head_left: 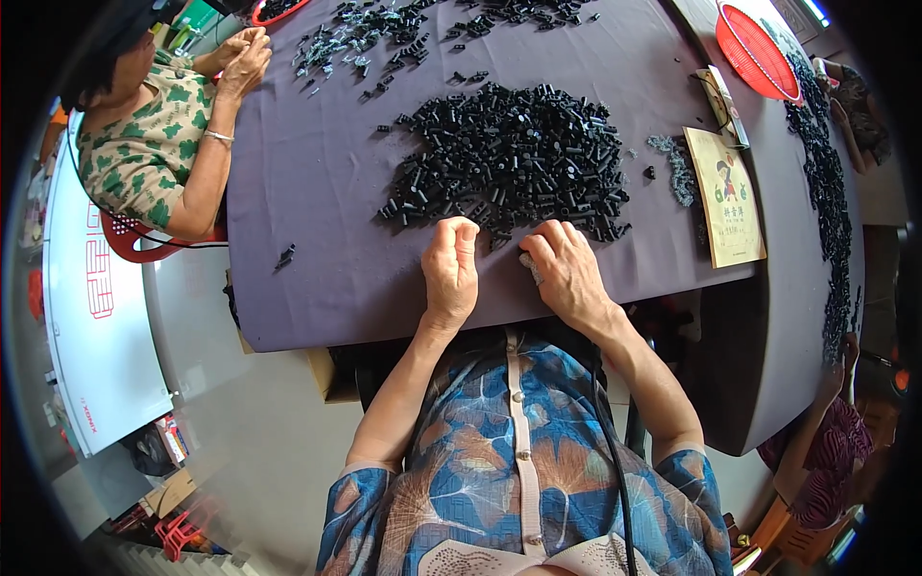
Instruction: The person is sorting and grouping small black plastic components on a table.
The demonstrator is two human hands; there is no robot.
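A broad pile of small black cylindrical plastic parts (514,154) lies on the grey-covered table in front of me. At the pile's near edge my left hand (449,272) is closed, its thumb pressed against the curled fingers. Whatever it may hold is hidden. Just to the right, my right hand (571,274) rests low with bent fingers closed around a whitish, clear clump of small pieces (530,268). Its fingertips are tucked out of sight beside the nearest black parts. The two hands are apart from each other.
Clear plastic bits (678,171) and a yellow booklet (724,197) lie right of the pile. A red basket (759,53) stands at the far right. At the left, a co-worker (158,144) sits with both hands together. More black parts (821,192) cover another table.
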